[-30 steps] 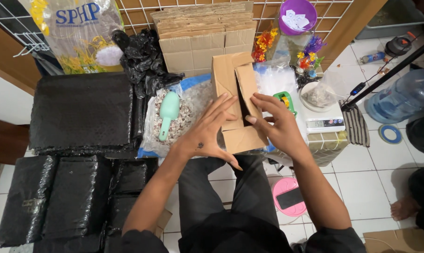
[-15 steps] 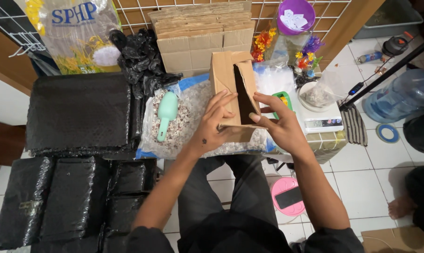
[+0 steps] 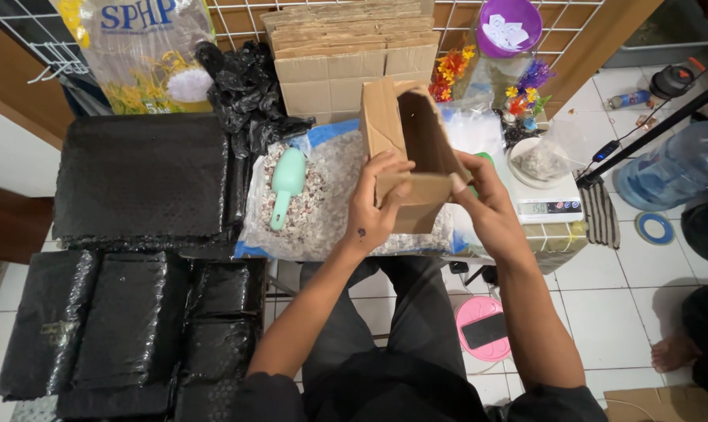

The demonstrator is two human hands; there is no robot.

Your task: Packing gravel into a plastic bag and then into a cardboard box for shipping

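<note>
Brown cardboard box (image 3: pixel 410 148), open and tilted, sits between both hands: left hand (image 3: pixel 372 209) fingers curl over its near flap, right hand (image 3: pixel 485 205) fingers pinch the opposite edge.

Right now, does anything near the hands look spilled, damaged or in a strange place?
Nothing looks spilled or damaged. Both hands, left hand and right hand, hold an open cardboard box. One small oddity: a dark phone lies on a pink stool on the floor by the person's leg.
</note>
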